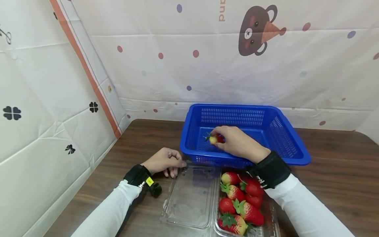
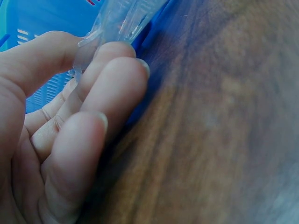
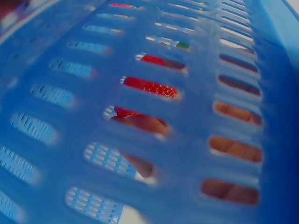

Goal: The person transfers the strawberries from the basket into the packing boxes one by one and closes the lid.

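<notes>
In the middle of the head frame, one red strawberry with a pale yellow part and green leaves (image 1: pixel 219 138) is within the outline of the blue rectangular plastic basket with slotted walls (image 1: pixel 237 115), near its front left corner. The right hand (image 1: pixel 238 141) pinches this strawberry between thumb and fingers, therefore it is the nearer hand; the left hand (image 1: pixel 164 161) is lower and to the left, outside the basket. The long axis of the fruit goes roughly from left to right, with the leaves toward the left and the red body toward the fingers. In the right wrist view, fruit and fingers appear through the slots of the wall, so they are lower than the rim, but I cannot tell if the fruit touches the floor of the basket. The left hand grips, between thumb and forefinger, the far left corner of the flat lid of clear plastic (image 1: pixel 192 197). This lid lies opened to the left of the clear plastic box (image 1: pixel 276 220), at lower centre right, which contains several red strawberries with green leaves (image 1: pixel 251 213). The containers are on the brown wood-grain table (image 1: pixel 325 164).
</notes>
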